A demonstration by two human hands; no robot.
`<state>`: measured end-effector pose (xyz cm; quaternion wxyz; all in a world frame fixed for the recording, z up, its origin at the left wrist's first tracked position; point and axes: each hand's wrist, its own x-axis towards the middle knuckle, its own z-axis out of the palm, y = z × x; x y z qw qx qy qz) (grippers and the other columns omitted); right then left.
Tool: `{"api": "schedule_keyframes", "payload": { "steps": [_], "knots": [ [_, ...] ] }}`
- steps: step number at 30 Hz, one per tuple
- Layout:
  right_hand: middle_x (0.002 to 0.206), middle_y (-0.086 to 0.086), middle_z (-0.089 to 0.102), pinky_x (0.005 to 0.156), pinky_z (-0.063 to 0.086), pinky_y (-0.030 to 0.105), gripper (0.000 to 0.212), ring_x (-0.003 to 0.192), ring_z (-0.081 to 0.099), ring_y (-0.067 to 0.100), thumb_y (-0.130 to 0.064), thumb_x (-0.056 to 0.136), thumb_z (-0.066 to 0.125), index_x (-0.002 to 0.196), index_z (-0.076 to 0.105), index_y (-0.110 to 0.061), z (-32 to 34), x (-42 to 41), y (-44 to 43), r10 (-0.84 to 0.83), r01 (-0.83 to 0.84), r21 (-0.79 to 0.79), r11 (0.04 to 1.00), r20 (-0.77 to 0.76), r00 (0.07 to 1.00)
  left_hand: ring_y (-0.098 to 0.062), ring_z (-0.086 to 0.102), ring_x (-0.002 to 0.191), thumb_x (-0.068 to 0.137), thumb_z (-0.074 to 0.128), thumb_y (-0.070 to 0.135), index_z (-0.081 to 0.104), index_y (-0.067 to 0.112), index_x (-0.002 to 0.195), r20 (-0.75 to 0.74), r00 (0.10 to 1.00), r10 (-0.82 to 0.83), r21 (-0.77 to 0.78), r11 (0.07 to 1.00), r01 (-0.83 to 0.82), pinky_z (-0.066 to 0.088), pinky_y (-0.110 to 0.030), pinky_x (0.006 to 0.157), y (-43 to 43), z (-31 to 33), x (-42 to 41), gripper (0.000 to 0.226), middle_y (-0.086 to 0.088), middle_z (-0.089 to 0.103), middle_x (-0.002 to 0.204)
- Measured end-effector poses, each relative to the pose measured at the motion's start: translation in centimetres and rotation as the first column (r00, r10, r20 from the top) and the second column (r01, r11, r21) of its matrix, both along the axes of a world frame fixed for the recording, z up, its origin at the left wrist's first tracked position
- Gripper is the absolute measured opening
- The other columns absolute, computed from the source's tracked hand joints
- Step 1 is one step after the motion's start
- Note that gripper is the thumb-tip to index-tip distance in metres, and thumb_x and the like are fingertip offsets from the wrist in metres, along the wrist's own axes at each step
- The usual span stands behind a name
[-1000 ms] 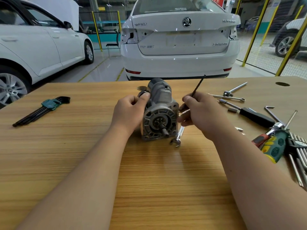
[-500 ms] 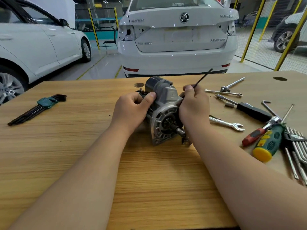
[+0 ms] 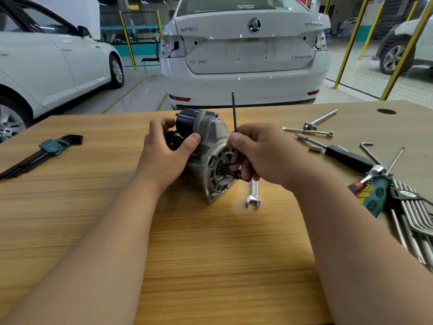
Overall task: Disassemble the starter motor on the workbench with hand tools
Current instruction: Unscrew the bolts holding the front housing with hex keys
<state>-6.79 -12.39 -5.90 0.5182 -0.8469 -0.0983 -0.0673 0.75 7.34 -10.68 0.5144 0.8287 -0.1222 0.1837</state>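
The grey starter motor [image 3: 210,141] lies on the wooden workbench [image 3: 210,254], its open nose end with the pinion shaft turned toward me and to the right. My left hand [image 3: 164,151] grips the motor's body from the left, thumb across the top. My right hand [image 3: 262,153] pinches a thin black hex key [image 3: 233,111] at the motor's front face; the key's long arm stands nearly upright above my fingers. Its lower end is hidden by my fingers.
A small open-end spanner [image 3: 253,195] lies just right of the motor. Further right lie a black-handled driver [image 3: 346,158], a T-bar [image 3: 321,118], screwdrivers [image 3: 372,191] and silver hex keys [image 3: 414,226]. A green-holdered hex key set [image 3: 44,151] lies at the left.
My left hand turned the motor so its nose faces right. The hex key swung from a rightward lean to nearly upright as my right hand came to the front face.
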Motion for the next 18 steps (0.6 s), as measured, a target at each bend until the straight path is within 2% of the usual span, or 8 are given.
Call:
{"api": "schedule_keyframes", "payload": {
  "steps": [2,3,5,7,10,13,18],
  "knots": [
    [0.059,-0.002,0.067,0.04,0.04,0.015,0.023,0.042,0.055,0.006,-0.027,0.101,0.049,0.087,0.065,-0.018,-0.1,0.0,0.2,-0.035,0.037,-0.062,0.997,0.028,0.999,-0.017,0.041,0.129,0.061,0.056,0.079,0.03,0.039,0.127,-0.054,0.998,-0.028,0.046,0.998,0.03,0.037,-0.029,0.101,0.3,-0.1,0.1,0.081,-0.001,0.042,0.139],
    [0.058,-0.003,0.066,0.039,0.038,0.014,0.024,0.041,0.052,0.003,-0.029,0.101,0.049,0.086,0.065,-0.019,-0.2,0.0,0.3,-0.053,0.057,-0.069,0.996,0.05,0.997,-0.021,0.034,0.136,0.061,0.056,0.084,0.023,0.039,0.135,-0.078,0.997,-0.031,0.083,0.996,0.038,0.031,-0.035,0.109,0.4,-0.1,0.0,0.093,-0.004,0.036,0.146],
    [0.054,-0.006,0.062,0.037,0.033,0.011,0.026,0.037,0.045,-0.001,-0.032,0.1,0.049,0.083,0.065,-0.02,-0.4,0.1,0.3,-0.088,0.098,-0.121,0.988,0.082,0.993,-0.025,0.017,0.146,0.054,0.051,0.087,0.001,0.036,0.15,-0.113,0.993,-0.029,0.191,0.98,0.05,0.019,-0.042,0.114,0.4,0.0,-0.2,0.12,-0.007,0.023,0.157],
    [0.052,-0.008,0.06,0.037,0.033,0.012,0.027,0.036,0.043,0.0,-0.032,0.101,0.047,0.082,0.064,-0.021,-0.4,0.0,0.3,-0.085,0.093,-0.128,0.987,0.071,0.994,-0.025,0.012,0.148,0.049,0.047,0.087,-0.007,0.029,0.154,-0.104,0.994,-0.033,0.267,0.962,0.06,0.016,-0.045,0.115,0.6,0.3,-0.3,0.131,-0.008,0.017,0.16],
    [0.057,-0.006,0.064,0.04,0.036,0.014,0.026,0.04,0.046,0.001,-0.03,0.102,0.044,0.086,0.063,-0.022,-0.1,-0.1,0.3,-0.051,0.052,-0.107,0.993,0.018,0.999,-0.029,0.024,0.144,0.054,0.046,0.092,0.011,0.029,0.154,-0.085,0.996,-0.034,0.298,0.953,0.058,0.025,-0.048,0.115,0.8,0.8,-0.4,0.124,-0.012,0.029,0.155],
    [0.059,-0.009,0.066,0.039,0.036,0.013,0.027,0.04,0.046,-0.001,-0.03,0.103,0.042,0.087,0.062,-0.021,0.0,-0.1,0.1,-0.069,0.072,-0.155,0.985,0.029,0.997,-0.033,0.035,0.136,0.056,0.047,0.093,0.019,0.029,0.152,-0.05,0.997,0.065,0.366,0.93,-0.043,0.03,-0.051,0.111,0.2,0.9,-0.2,0.119,-0.012,0.043,0.146],
    [0.057,-0.012,0.064,0.042,0.038,0.012,0.028,0.045,0.05,-0.001,-0.03,0.103,0.04,0.085,0.06,-0.022,0.2,0.1,-0.2,-0.104,0.118,-0.185,0.976,0.083,0.991,-0.032,0.027,0.14,0.068,0.033,0.088,0.011,0.023,0.152,0.05,0.963,0.263,0.537,0.806,-0.248,0.005,-0.051,0.118,-1.9,0.5,-0.5,0.109,-0.01,0.033,0.152]
  ]
}}
